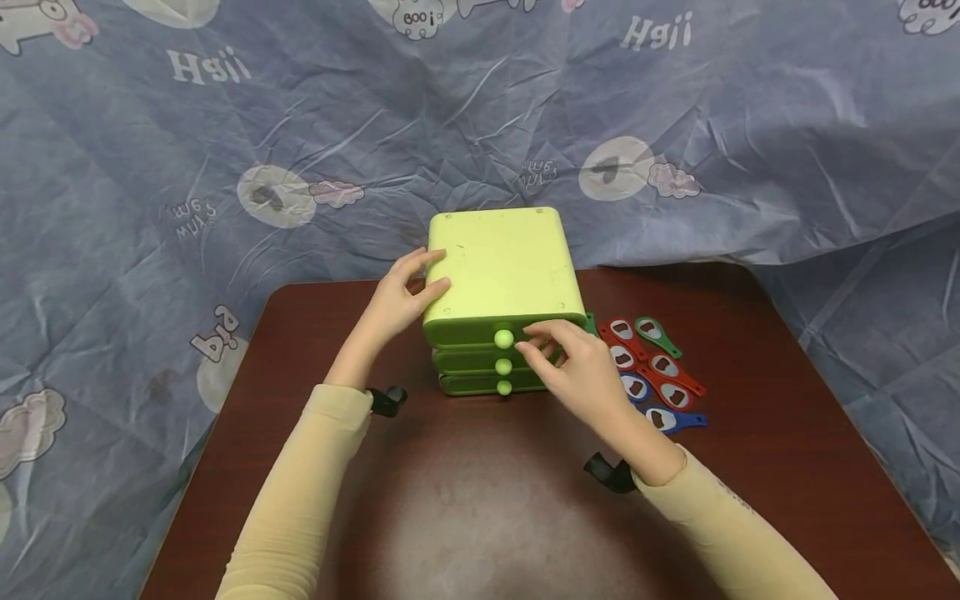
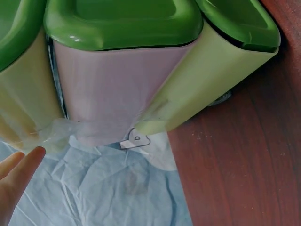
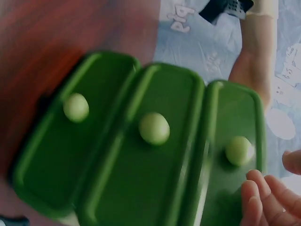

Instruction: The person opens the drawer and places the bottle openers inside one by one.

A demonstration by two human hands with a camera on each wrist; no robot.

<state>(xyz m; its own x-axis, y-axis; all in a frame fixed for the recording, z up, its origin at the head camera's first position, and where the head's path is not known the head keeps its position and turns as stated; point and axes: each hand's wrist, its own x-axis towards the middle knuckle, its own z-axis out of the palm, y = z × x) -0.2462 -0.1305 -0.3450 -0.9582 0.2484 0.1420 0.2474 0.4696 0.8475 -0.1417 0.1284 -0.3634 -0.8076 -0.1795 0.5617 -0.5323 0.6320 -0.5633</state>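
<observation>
A small three-drawer cabinet [image 1: 502, 262] with a yellow-green top and green drawer fronts stands on the table. Each front has a round light-green knob; the top drawer's knob [image 1: 504, 339] is nearest my right hand. All three drawers sit closed in the right wrist view. My left hand [image 1: 396, 302] rests on the cabinet's left side, thumb and fingertips over the top edge. Just right of the top knob [image 3: 239, 151], my right hand [image 1: 581, 367] has its thumb and fingers bent and apart, with nothing between them.
Several bottle openers with red, blue and green handles lie to the cabinet's right, among them a blue one [image 1: 671, 419] and a green one [image 1: 657, 335]. A printed grey-blue cloth [image 1: 480, 125] hangs behind the dark red-brown table [image 1: 465, 492].
</observation>
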